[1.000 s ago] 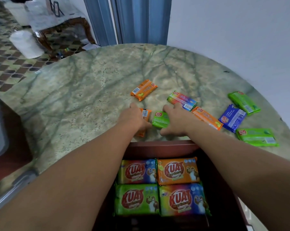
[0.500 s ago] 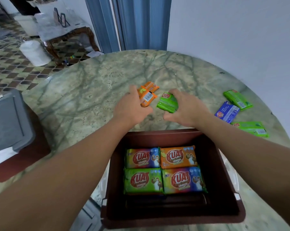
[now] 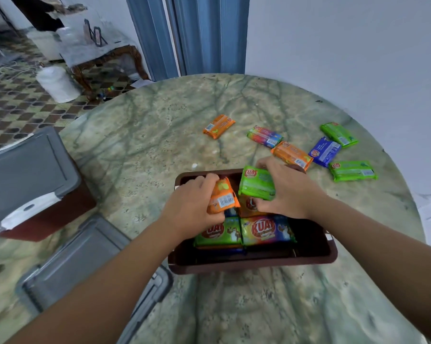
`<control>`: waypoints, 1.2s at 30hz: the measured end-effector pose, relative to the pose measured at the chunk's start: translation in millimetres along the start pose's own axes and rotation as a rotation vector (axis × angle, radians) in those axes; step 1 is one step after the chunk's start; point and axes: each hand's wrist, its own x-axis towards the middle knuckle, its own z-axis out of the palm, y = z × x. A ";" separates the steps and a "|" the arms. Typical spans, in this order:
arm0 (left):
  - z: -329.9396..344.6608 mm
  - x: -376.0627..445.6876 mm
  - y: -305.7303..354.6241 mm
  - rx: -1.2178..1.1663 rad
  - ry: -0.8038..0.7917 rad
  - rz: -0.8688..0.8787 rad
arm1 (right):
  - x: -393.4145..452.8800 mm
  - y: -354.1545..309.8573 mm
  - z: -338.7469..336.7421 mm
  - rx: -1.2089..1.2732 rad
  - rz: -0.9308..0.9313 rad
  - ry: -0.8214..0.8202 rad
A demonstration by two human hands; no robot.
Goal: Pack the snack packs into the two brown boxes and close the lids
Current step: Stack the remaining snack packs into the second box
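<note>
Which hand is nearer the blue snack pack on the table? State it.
Right. The right hand, gripping a green pack, is closer to the blue snack pack; the left hand is farther across the box.

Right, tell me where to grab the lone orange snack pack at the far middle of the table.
Take the orange snack pack across its short width, thumb and fingers on the two long edges near the middle, coming straight down from above. It lies flat and angled on the marble table, with bare space all around it.
</note>
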 end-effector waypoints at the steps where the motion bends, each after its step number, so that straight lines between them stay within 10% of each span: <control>1: 3.7 -2.0 -0.2 0.047 0.001 0.039 | -3.5 1.6 0.5 -0.016 -0.021 -0.028; 36: 2.5 2.6 -3.6 -0.035 -0.010 0.004 | -2.0 6.5 3.0 -0.068 0.002 -0.168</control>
